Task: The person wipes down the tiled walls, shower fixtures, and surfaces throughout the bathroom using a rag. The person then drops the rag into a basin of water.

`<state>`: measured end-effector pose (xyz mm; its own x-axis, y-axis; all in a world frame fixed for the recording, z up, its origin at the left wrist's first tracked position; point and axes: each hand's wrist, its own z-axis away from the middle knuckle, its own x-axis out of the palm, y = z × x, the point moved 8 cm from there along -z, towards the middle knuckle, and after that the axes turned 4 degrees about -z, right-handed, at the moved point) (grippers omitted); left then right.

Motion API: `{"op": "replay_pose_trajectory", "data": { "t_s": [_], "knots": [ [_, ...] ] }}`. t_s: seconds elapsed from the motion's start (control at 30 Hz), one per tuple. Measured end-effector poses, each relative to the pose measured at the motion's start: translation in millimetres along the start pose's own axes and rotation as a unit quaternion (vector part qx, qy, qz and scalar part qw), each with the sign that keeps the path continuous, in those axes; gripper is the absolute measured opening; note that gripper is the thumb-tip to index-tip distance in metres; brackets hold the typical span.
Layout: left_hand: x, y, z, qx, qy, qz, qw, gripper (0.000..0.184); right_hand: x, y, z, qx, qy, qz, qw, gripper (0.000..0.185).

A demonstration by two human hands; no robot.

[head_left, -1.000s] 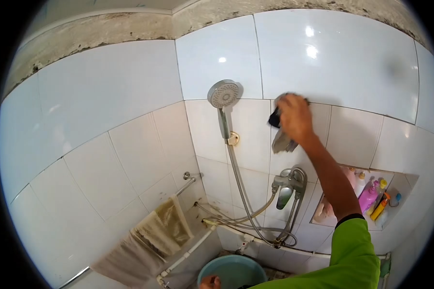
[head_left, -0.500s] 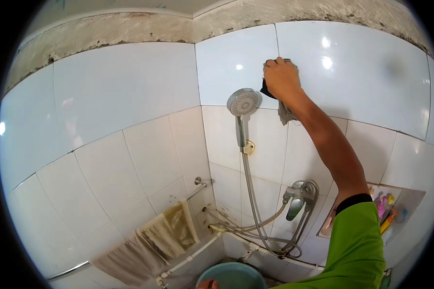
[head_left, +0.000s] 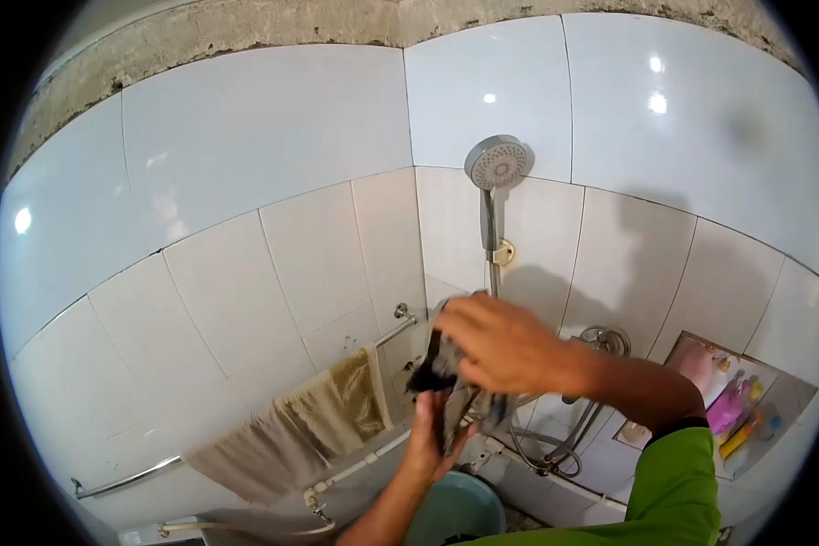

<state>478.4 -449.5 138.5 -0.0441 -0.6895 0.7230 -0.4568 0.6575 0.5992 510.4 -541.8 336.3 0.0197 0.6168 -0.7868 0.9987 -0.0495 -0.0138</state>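
A grey and black cloth point(head_left: 446, 359), blurred by motion, is between my two hands in front of the tiled corner. My right hand point(head_left: 505, 341) grips its upper part from above, fingers bent round it. From below, my left hand point(head_left: 428, 446) holds the lower part, thumb up along it. Behind and above the hands, the shower head point(head_left: 499, 164) sits in its wall holder point(head_left: 503, 253). My right forearm partly hides the mixer tap point(head_left: 601, 341) and hose.
Two towels point(head_left: 282, 437) hang on a rail at the left. A teal basin point(head_left: 460, 510) stands below my hands. Bottles point(head_left: 728, 407) fill a wall niche at the right. White pipes point(head_left: 373, 460) run along the lower walls.
My right hand has come down from the upper wall tiles with the cloth. My left hand has risen from near the basin and now holds the cloth too. The view has shifted.
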Motion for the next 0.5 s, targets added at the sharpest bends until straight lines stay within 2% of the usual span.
{"op": "replay_pose_trajectory", "data": {
  "t_s": [0.03, 0.07, 0.1, 0.13, 0.17, 0.2, 0.23, 0.27, 0.3, 0.33, 0.37, 0.43, 0.5],
  "knots": [
    [13.1, -12.7, -17.1, -0.079, -0.108, 0.119, 0.984, 0.065, 22.6, -1.1, 4.8, 0.009, -0.066, 0.006, 0.998, 0.052],
    [24.7, -16.3, -25.1, -0.114, -0.164, 0.178, 0.963, 0.059, 37.0, 0.8, 6.7, 0.018, -0.130, 0.014, 0.991, 0.060],
    [39.9, -17.0, -31.8, -0.155, -0.217, 0.230, 0.936, 0.053, 29.3, 3.8, 6.8, 0.017, -0.128, 0.016, 0.992, 0.060],
    [40.3, -18.4, -43.6, -0.122, -0.098, 0.100, 0.983, 0.041, 13.6, 7.4, 8.7, 0.009, -0.135, -0.041, 0.990, 0.060],
    [35.7, -9.3, -51.5, -0.085, 0.026, -0.032, 0.996, 0.029, -5.5, 10.3, 10.4, 0.003, -0.142, -0.098, 0.985, 0.061],
    [47.2, 2.0, -60.6, -0.086, 0.014, 0.006, 0.996, 0.027, -30.2, 20.6, 11.1, 0.081, -0.161, -0.153, 0.972, 0.061],
    [53.5, 16.3, -72.5, -0.084, 0.010, 0.007, 0.996, 0.027, -69.0, 24.7, 15.8, 0.098, -0.096, -0.129, 0.982, 0.059],
    [48.4, 34.8, -83.7, -0.069, 0.057, -0.044, 0.995, 0.030, -103.3, 35.3, 26.5, 0.115, -0.031, -0.105, 0.987, 0.056],
    [43.1, 52.0, -94.7, -0.055, 0.106, -0.094, 0.988, 0.033, -134.0, 51.8, 41.3, 0.095, 0.041, 0.088, 0.991, 0.059],
    [34.8, 69.4, -124.9, 0.038, 0.106, -0.124, 0.986, 0.036, -158.9, 73.0, 61.4, 0.123, 0.106, 0.269, 0.949, 0.058],
    [21.7, 81.8, -161.2, 0.129, 0.105, -0.154, 0.974, 0.039, -180.8, 77.2, 70.7, 0.130, 0.123, 0.355, 0.917, 0.059],
    [23.7, 108.1, -223.9, 0.221, 0.095, -0.178, 0.954, 0.037, -194.2, 88.7, 90.6, 0.103, 0.104, 0.492, 0.858, 0.065],
    [45.3, 116.9, -280.9, 0.219, 0.050, -0.248, 0.942, 0.041, -194.4, 112.9, 114.0, 0.146, 0.082, 0.519, 0.838, 0.064]
  ]
}}
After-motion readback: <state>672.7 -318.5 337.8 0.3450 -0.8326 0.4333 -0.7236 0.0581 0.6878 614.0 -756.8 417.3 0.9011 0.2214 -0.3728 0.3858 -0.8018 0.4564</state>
